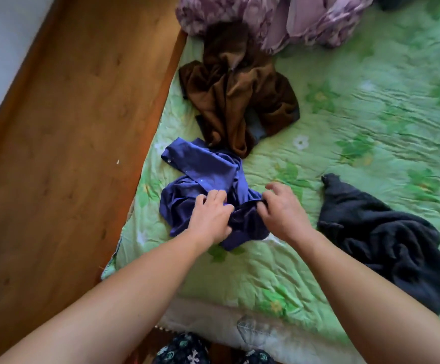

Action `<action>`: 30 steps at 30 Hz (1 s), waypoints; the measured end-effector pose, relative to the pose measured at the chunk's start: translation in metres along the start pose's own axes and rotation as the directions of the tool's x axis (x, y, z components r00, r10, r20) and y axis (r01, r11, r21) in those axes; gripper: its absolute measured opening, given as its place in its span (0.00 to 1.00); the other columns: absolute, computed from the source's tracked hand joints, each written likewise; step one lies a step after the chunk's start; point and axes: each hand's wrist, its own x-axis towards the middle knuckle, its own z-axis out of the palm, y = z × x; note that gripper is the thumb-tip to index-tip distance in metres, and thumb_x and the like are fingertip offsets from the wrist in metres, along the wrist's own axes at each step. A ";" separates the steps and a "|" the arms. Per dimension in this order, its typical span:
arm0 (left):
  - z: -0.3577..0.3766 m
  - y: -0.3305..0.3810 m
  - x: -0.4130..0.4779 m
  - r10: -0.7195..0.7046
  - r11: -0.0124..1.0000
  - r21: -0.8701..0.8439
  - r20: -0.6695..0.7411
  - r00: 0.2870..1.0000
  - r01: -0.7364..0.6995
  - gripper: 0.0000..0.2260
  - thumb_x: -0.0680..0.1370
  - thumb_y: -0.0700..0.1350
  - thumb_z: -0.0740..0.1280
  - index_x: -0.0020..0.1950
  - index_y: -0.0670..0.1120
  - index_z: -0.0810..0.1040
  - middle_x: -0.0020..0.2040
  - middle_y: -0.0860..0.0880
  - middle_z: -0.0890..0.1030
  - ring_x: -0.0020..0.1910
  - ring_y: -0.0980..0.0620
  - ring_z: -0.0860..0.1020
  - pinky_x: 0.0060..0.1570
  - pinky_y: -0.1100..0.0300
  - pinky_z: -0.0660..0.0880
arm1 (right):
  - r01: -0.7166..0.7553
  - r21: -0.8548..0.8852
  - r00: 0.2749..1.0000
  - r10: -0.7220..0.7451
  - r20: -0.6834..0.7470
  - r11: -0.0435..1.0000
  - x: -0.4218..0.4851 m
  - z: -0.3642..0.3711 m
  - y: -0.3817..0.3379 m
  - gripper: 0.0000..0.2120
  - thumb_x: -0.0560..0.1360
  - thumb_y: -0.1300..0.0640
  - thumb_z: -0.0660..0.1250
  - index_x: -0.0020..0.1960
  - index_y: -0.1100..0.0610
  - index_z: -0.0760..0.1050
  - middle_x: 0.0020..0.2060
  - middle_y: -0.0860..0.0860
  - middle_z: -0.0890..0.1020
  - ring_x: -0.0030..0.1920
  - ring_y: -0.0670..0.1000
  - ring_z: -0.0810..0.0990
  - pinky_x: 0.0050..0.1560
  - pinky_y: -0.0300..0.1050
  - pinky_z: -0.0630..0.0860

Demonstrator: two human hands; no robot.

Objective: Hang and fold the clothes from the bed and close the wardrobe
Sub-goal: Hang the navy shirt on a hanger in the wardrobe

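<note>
The wooden floor (pixel 69 127) ran along the left. Next to it, the blue garment (pixel 205 169) lay crumpled on the green quilt (pixel 371 101), near the quilt's left edge and just below the brown garment (pixel 237 101). Your left hand (pixel 211 219) gripped the blue cloth, fingers curled into it. Just beside it, your right hand (pixel 282 211) pinched a fold of the same cloth between thumb and forefinger, its other fingers lifted and bent. Further right lay the black garment (pixel 387 240), apart from the blue one.

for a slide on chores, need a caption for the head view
Left hand and right hand hold a crumpled blue garment on the green bedspread, beside a brown garment.
</note>
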 end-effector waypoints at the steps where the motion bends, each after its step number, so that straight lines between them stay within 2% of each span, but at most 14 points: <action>1: -0.019 -0.005 -0.001 0.012 0.998 -0.065 -0.028 1.000 -0.014 0.17 0.70 0.53 0.68 0.58 0.50 0.78 0.61 0.49 0.71 0.64 0.45 0.67 0.60 0.49 0.66 | 0.015 0.031 1.000 -0.015 -0.010 0.999 0.003 -0.020 -0.008 0.09 0.78 0.54 0.65 0.44 0.59 0.76 0.48 0.59 0.80 0.53 0.62 0.77 0.52 0.54 0.75; 3: -0.063 -0.013 -0.004 0.035 0.975 -0.216 -0.106 0.994 -0.057 0.15 0.69 0.51 0.69 0.54 0.47 0.80 0.57 0.50 0.77 0.60 0.46 0.73 0.58 0.50 0.70 | -0.004 0.121 1.000 0.007 -0.029 0.993 0.009 -0.061 -0.025 0.10 0.79 0.53 0.63 0.41 0.54 0.71 0.40 0.57 0.79 0.45 0.61 0.77 0.43 0.53 0.72; 5: -0.111 -0.021 -0.012 0.011 0.913 -0.399 -0.176 0.984 -0.082 0.10 0.69 0.48 0.69 0.48 0.45 0.78 0.49 0.48 0.80 0.53 0.43 0.78 0.51 0.49 0.74 | 0.007 0.215 0.993 0.019 -0.118 0.977 0.011 -0.103 -0.042 0.10 0.80 0.52 0.64 0.41 0.52 0.69 0.36 0.56 0.79 0.41 0.61 0.77 0.38 0.51 0.69; 8: -0.182 -0.033 -0.030 -0.031 0.831 -0.547 -0.237 0.971 -0.106 0.06 0.71 0.47 0.68 0.44 0.51 0.72 0.39 0.52 0.78 0.43 0.44 0.79 0.41 0.51 0.75 | 0.062 0.310 0.969 0.017 -0.245 0.949 0.008 -0.170 -0.073 0.07 0.79 0.52 0.66 0.44 0.53 0.74 0.33 0.50 0.78 0.38 0.56 0.76 0.38 0.48 0.68; 11: -0.253 -0.043 -0.052 -0.026 0.850 -0.508 -0.304 0.952 -0.139 0.11 0.73 0.47 0.67 0.48 0.56 0.66 0.36 0.56 0.75 0.36 0.50 0.76 0.36 0.54 0.72 | 0.155 0.349 0.931 -0.017 -0.366 0.924 0.001 -0.237 -0.103 0.04 0.78 0.56 0.69 0.45 0.53 0.80 0.35 0.49 0.80 0.38 0.50 0.76 0.43 0.46 0.72; 15: -0.345 -0.047 -0.085 -0.010 0.887 -0.432 -0.374 0.928 -0.164 0.11 0.74 0.47 0.66 0.52 0.60 0.70 0.42 0.59 0.78 0.42 0.50 0.78 0.44 0.52 0.77 | 0.278 0.352 0.854 -0.063 -0.516 0.894 -0.019 -0.319 -0.137 0.07 0.77 0.59 0.70 0.40 0.55 0.81 0.35 0.49 0.78 0.39 0.47 0.74 0.44 0.40 0.67; 17: -0.386 -0.044 -0.103 0.023 0.909 -0.370 -0.412 0.911 -0.190 0.07 0.75 0.47 0.65 0.48 0.59 0.73 0.44 0.55 0.80 0.46 0.48 0.79 0.47 0.51 0.77 | 0.303 0.392 0.830 -0.038 -0.556 0.868 -0.030 -0.356 -0.152 0.08 0.78 0.59 0.69 0.40 0.58 0.78 0.33 0.47 0.77 0.37 0.46 0.72 0.41 0.41 0.68; 19: -0.422 -0.038 -0.120 0.055 0.900 -0.363 -0.456 0.888 -0.242 0.07 0.75 0.45 0.66 0.44 0.59 0.74 0.45 0.56 0.80 0.47 0.50 0.79 0.48 0.54 0.76 | 0.326 0.467 0.829 -0.011 -0.559 0.822 -0.041 -0.389 -0.165 0.08 0.80 0.60 0.67 0.41 0.57 0.78 0.34 0.46 0.77 0.40 0.47 0.74 0.45 0.46 0.70; 22: -0.468 -0.027 -0.143 0.075 0.849 -0.424 -0.494 0.866 -0.316 0.08 0.72 0.44 0.68 0.43 0.57 0.74 0.41 0.56 0.80 0.43 0.51 0.79 0.40 0.62 0.72 | 0.342 0.526 0.809 0.041 -0.586 0.779 -0.059 -0.430 -0.182 0.07 0.81 0.57 0.65 0.45 0.53 0.78 0.39 0.48 0.79 0.45 0.51 0.76 0.50 0.50 0.72; 26: -0.514 -0.017 -0.169 0.181 0.807 -0.415 -0.504 0.844 -0.421 0.12 0.66 0.45 0.70 0.45 0.58 0.75 0.38 0.57 0.80 0.37 0.58 0.80 0.33 0.66 0.73 | 0.397 0.436 0.741 -0.002 -0.672 0.807 -0.090 -0.476 -0.201 0.11 0.82 0.58 0.63 0.41 0.56 0.75 0.34 0.49 0.77 0.37 0.49 0.72 0.40 0.47 0.68; 30: -0.545 -0.012 -0.186 0.261 0.834 -0.271 -0.574 0.776 -0.481 0.16 0.61 0.54 0.72 0.45 0.57 0.72 0.40 0.55 0.80 0.38 0.56 0.79 0.37 0.65 0.74 | 0.380 0.217 0.716 -0.137 -0.685 0.899 -0.119 -0.512 -0.206 0.11 0.82 0.56 0.64 0.42 0.57 0.77 0.39 0.54 0.81 0.42 0.54 0.77 0.46 0.48 0.71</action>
